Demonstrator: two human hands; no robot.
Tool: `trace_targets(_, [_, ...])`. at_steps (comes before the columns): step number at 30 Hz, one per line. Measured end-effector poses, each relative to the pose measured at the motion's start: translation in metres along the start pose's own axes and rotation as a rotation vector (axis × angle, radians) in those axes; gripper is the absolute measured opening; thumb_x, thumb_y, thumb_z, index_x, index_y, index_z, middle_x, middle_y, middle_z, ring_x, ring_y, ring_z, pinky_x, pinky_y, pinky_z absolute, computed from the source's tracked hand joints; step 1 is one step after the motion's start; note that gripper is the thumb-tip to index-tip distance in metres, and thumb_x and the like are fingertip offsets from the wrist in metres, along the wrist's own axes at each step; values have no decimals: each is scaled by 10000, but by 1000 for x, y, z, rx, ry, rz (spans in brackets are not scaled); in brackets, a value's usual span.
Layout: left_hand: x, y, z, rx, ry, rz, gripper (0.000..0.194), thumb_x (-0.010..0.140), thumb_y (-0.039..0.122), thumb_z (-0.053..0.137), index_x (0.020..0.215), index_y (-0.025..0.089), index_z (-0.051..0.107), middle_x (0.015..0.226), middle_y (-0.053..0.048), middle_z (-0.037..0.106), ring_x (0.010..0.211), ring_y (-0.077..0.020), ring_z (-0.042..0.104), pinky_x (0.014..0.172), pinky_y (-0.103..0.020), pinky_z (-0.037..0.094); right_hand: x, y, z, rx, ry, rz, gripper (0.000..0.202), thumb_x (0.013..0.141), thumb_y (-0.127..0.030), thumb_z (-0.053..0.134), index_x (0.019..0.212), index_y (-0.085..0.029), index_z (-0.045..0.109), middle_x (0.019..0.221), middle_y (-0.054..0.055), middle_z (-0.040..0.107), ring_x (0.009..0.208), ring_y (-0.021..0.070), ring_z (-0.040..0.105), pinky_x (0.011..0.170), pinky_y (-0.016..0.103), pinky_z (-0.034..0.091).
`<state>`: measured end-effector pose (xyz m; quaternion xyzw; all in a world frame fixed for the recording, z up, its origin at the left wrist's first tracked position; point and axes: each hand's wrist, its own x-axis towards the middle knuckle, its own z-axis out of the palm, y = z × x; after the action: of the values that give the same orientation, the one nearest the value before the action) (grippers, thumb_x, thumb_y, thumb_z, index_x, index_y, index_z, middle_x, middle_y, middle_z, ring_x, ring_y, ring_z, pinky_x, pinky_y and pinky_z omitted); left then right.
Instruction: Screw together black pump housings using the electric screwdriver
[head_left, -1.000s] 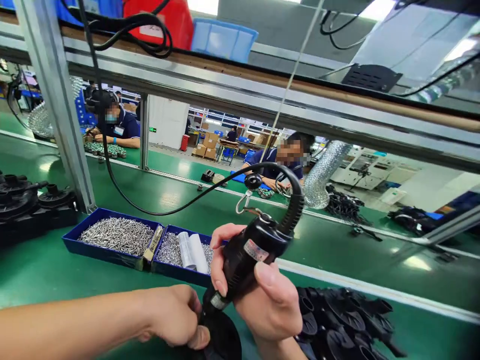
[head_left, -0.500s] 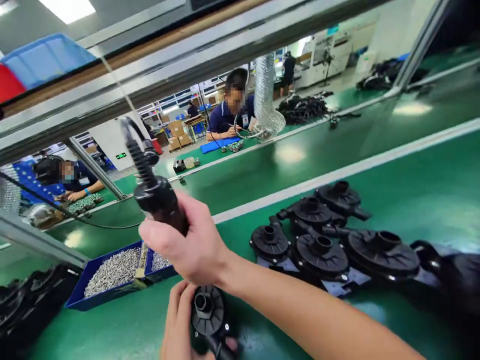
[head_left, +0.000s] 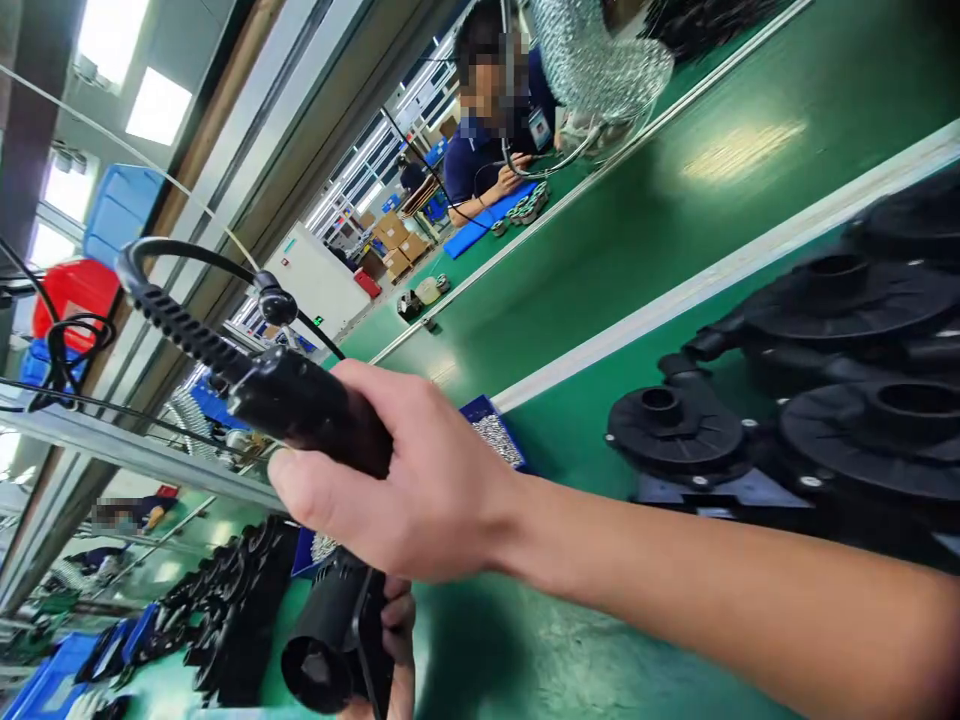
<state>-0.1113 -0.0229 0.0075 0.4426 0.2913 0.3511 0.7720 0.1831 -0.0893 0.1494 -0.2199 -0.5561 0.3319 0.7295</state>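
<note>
My right hand (head_left: 420, 480) is wrapped round the black body of an electric screwdriver (head_left: 307, 395), whose ribbed cord sleeve points up and left. The screwdriver's tip is hidden behind my hand. Just below, my left hand (head_left: 401, 625) grips a black plastic blower housing (head_left: 322, 635), tilted so that its round opening faces me. Part of that hand is covered by the housing and by my right hand. Behind my right wrist shows a blue bin (head_left: 517, 450) of small metal screws (head_left: 491, 437).
Several black blower housings (head_left: 675, 430) stand on the green bench (head_left: 525, 650) at right. More black parts (head_left: 232, 600) are piled at lower left. A metal frame (head_left: 292, 110) crosses overhead. Across the bench a person (head_left: 480, 160) sits beside a silver duct (head_left: 592, 70).
The view has tilted and swung left. My left hand has lifted and turned the blower housing, so its opening now faces me. My right hand still holds the screwdriver.
</note>
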Motion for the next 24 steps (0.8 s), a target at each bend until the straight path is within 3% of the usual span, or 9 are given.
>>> trace_targets(3, [3, 5, -10, -196, -34, -34, 270, 997, 232, 674, 1244, 341, 664, 1154, 11, 611, 870, 5, 610, 764, 30, 500, 0, 5, -1, 13, -48, 13, 261, 770, -262, 858, 816, -231, 602, 732, -68, 598, 647, 130, 556, 524, 226, 443])
trace_targets(6, [4, 6, -13, -62, -17, -35, 210, 1001, 374, 713, 1208, 357, 680, 1138, 19, 579, 758, 17, 531, 653, 70, 449, 0, 8, 0, -14, -76, 10, 257, 778, -234, 849, 803, -225, 594, 701, -77, 587, 617, 119, 556, 518, 219, 435])
trace_targets(9, [3, 11, -11, 74, -13, -51, 343, 911, 548, 800, 1198, 384, 706, 1171, 32, 589, 705, 31, 456, 623, 114, 362, 1, 9, 2, -35, -68, -10, 254, 799, -259, 839, 788, -222, 588, 681, -77, 582, 617, 117, 554, 530, 217, 439])
trace_targets(16, [-2, 31, -18, 384, 66, -103, 352, 856, 578, 788, 1196, 500, 740, 1423, 41, 628, 552, 10, 227, 470, 90, 239, 1, 15, 4, -21, -50, -83, 233, 874, -321, 769, 792, -222, 574, 688, -75, 578, 602, 103, 536, 508, 209, 442])
trace_targets(20, [1, 26, -22, 498, 125, -101, 446, 818, 662, 771, 1196, 427, 759, 1345, -21, 680, 519, 1, 299, 403, -4, 354, 0, 16, 5, -66, -79, -36, 231, 892, -361, 726, 810, -231, 554, 702, -55, 577, 609, 125, 541, 497, 234, 445])
trace_targets(24, [0, 18, -8, 552, 147, -39, 507, 851, 735, 716, 1223, 392, 754, 1267, -57, 708, 574, -52, 493, 495, -141, 552, 0, 15, 6, -59, -86, 3, 211, 891, -368, 706, 822, -231, 561, 719, -39, 606, 623, 139, 566, 504, 247, 451])
